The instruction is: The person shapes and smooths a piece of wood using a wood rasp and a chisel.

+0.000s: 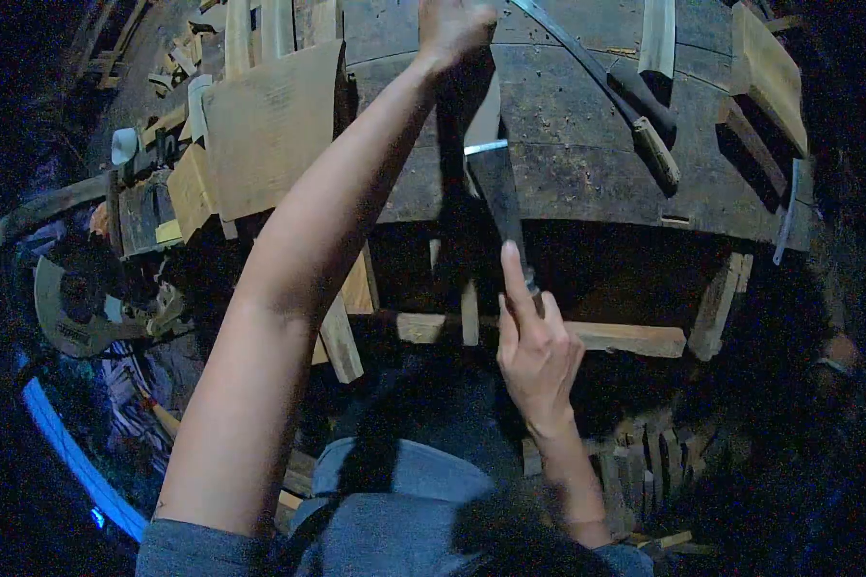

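Note:
My right hand (541, 351) is closed round the handle of a wide flat blade (494, 188), its index finger laid along the metal. The blade points away from me over the bench edge, and its bright front edge meets a pale wooden piece (484, 113) on the bench. At the top of the view my left hand (457, 29) is closed at the far part of that piece; what its fingers hold is partly hidden. To the right lies a long tool with a wooden handle (656, 154).
A wide board (271, 130) stands on the left of the workbench (587, 207). Wooden blocks (772, 72) and a thin metal strip (788, 216) are at the right. Below the bench edge runs a wooden rail (625, 338). A round disc (72, 308) is at far left.

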Motion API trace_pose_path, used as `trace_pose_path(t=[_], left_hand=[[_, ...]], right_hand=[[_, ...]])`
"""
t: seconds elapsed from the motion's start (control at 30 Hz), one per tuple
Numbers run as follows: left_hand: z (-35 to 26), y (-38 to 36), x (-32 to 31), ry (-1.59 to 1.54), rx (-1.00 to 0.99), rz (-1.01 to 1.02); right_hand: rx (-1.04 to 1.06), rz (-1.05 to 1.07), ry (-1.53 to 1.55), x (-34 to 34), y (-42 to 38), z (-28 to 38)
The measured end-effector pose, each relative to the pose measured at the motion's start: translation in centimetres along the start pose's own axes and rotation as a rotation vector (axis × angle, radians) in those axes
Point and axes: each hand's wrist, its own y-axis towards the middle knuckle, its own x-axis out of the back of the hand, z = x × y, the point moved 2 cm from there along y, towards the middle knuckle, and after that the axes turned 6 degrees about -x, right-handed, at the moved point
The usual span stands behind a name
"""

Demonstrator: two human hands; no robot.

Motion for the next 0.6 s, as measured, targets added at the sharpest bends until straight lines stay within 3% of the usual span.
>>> trace_pose_path(t=[0.1, 0.2, 0.3, 0.37, 0.47, 0.6], left_hand=[[0.6, -0.2, -0.4, 0.005, -0.033, -0.059], [0.5, -0.4, -0.4, 0.022, -0.023, -0.038], [1.0, 0.0, -0.5, 0.103, -0.144, -0.068], [0.6, -0.1, -0.3, 0.088, -0.045, -0.027], [2.1, 0.1, -0.8, 0.158, -0.118, -0.061], [0.9, -0.2, -0.3, 0.138, -0.072, -0.05]], right_hand=[[-0.022, 0.018, 0.081, 0.0, -2.5, -0.6], [-0.003, -0.018, -0.024, 0.3, -0.6, 0.1], [-0.037, -0.01, 0.064, 0.0, 1.0, 0.7], [-0.04, 0.004, 0.064, 0.0, -0.6, 0.1], [-0.071, 0.07, 0.084, -0.1, -2.1, -0.5], [-0.031, 0.0, 0.098, 0.0, 1.1, 0.6]])
